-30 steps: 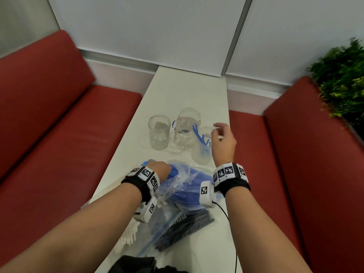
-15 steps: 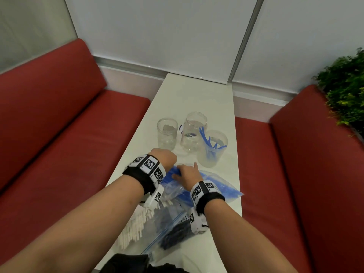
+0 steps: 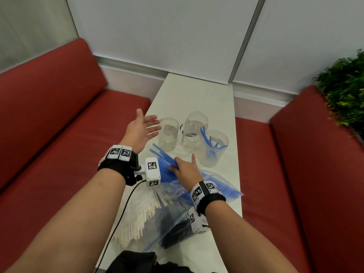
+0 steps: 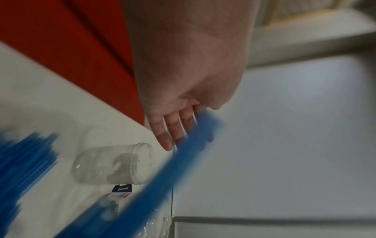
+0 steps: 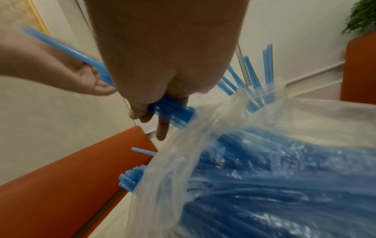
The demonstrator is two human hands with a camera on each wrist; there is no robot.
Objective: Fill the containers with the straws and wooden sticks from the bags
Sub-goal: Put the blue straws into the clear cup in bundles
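Three clear containers stand mid-table: a left cup [image 3: 168,134], a middle jar [image 3: 194,133] and a right cup [image 3: 213,152] with several blue straws in it. My right hand [image 3: 178,167] grips a bundle of blue straws [image 3: 163,158] sticking out of the clear bag's [image 3: 218,186] mouth; the right wrist view shows the fingers [image 5: 142,112] curled round the bundle [image 5: 173,109]. My left hand [image 3: 146,127] hovers open beside the left cup, palm turned right, holding nothing. The left wrist view shows its straight fingers [image 4: 173,128] behind a blurred blue straw.
A bag of pale wooden sticks [image 3: 137,219] and a zip bag of black straws [image 3: 177,229] lie at the near end of the narrow white table [image 3: 197,91]. Red benches [image 3: 59,134] flank both sides. A green plant [image 3: 346,85] stands at the right.
My left hand has let go of the bag, lifted and opened beside the left cup. My right hand came back from the cups into the bag and now grips a bundle of blue straws.
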